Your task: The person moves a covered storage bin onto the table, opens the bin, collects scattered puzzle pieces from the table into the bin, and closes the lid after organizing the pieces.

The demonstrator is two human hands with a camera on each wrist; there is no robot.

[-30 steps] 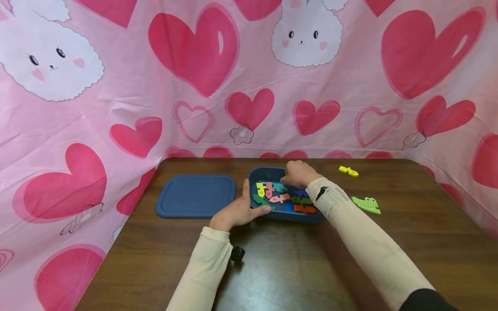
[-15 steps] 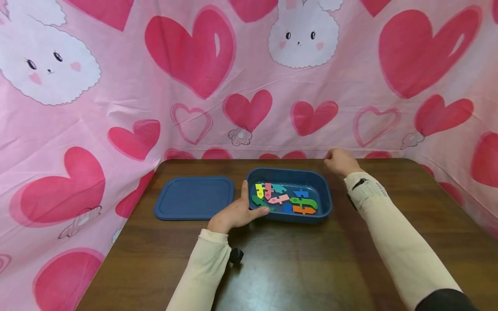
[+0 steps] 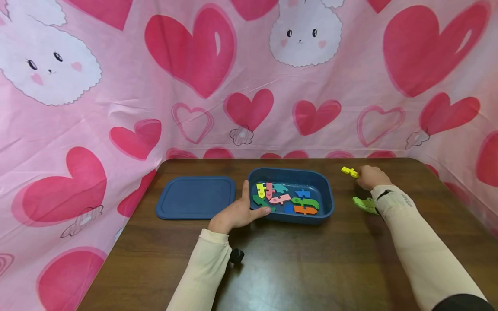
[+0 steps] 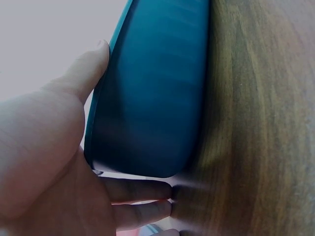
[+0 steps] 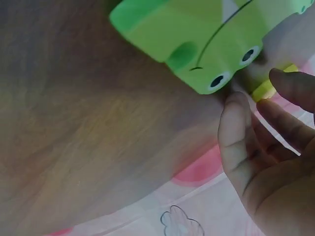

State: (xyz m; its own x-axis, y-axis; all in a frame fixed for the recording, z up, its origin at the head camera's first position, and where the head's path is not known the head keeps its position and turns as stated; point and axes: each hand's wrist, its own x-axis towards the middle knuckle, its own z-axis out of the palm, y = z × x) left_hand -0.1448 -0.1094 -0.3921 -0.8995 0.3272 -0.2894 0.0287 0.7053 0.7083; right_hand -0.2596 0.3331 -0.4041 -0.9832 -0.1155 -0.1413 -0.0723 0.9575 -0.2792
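Observation:
A dark blue box [image 3: 291, 218] holds several colourful wooden puzzle pieces, among them a green one [image 3: 305, 203] and an orange one [image 3: 305, 210]. My left hand [image 3: 236, 211] rests against the box's left end, thumb along the near rim; in the left wrist view the fingers lie straight beside the box wall [image 4: 152, 88]. My right hand [image 3: 373, 177] pinches the right end of a yellow puzzle piece [image 3: 349, 172], between thumb and fingertip in the right wrist view. Just below that hand, partly covered by the wrist, lies a green crocodile-head piece [image 3: 364, 204].
A flat blue lid [image 3: 196, 198] lies left of the box on the brown wooden table [image 3: 288, 268]. Behind the table hangs a pink cloth [image 3: 264, 77] printed with hearts and rabbits.
My right hand has left the box, passed over the table's back and come down to the right, at the yellow puzzle piece. My left hand has stayed on the box.

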